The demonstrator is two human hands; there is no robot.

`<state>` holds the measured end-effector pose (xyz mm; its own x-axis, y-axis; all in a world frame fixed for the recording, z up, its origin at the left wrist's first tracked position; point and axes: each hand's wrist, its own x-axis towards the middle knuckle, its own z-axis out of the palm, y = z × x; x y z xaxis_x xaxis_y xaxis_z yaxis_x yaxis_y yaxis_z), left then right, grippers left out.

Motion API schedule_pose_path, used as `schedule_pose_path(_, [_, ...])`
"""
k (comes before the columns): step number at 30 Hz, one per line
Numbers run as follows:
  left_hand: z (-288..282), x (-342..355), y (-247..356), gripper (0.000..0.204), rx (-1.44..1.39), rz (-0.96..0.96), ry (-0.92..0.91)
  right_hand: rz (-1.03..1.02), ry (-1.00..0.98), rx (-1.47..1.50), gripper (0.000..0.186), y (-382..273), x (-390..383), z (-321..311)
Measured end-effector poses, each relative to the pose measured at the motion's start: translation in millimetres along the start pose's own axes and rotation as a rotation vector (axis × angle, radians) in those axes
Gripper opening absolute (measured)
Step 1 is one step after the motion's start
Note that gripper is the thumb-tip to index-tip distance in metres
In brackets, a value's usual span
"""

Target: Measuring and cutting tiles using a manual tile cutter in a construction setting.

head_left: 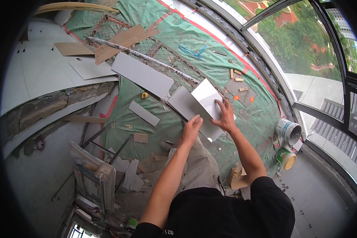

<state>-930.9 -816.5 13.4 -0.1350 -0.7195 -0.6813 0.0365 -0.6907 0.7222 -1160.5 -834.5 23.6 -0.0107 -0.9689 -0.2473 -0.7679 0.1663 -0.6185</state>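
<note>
A glossy white tile (206, 93) is tilted over a matt grey tile (185, 104) in front of me. My right hand (227, 118) grips the white tile near its close end, fingers spread over the face and thumb at the edge. Beside it my left hand (191, 127) is closed, fingers pressed together, over the grey tile's near edge. Whatever lies between those fingers is hidden. Another long light grey tile (142, 75) rests farther off to the left. A narrow tile strip (144, 113) lies on the green sheet.
Green sheeting (119, 131) covers the floor, with a wire mesh panel (154, 53) and a paint-spattered pole (142, 54). Cardboard (117, 43) and a yellow tape measure (144, 95) are to the left. Two buckets (288, 131) stand by the right window. Metal frames (105, 174) stand lower left.
</note>
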Motion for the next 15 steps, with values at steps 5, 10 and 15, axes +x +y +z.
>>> schedule_pose_path(5, [-104,-22,-19,0.041,0.043,-0.279,0.220,0.052,0.025,-0.126,0.103,36,24,16])
schedule_pose_path(10, [-173,-5,-3,0.039,0.177,-0.152,0.161,0.073,0.034,-0.177,0.104,40,28,27])
schedule_pose_path(15, [-188,91,44,0.051,0.252,0.094,0.388,0.105,-0.024,-0.273,0.104,37,24,30])
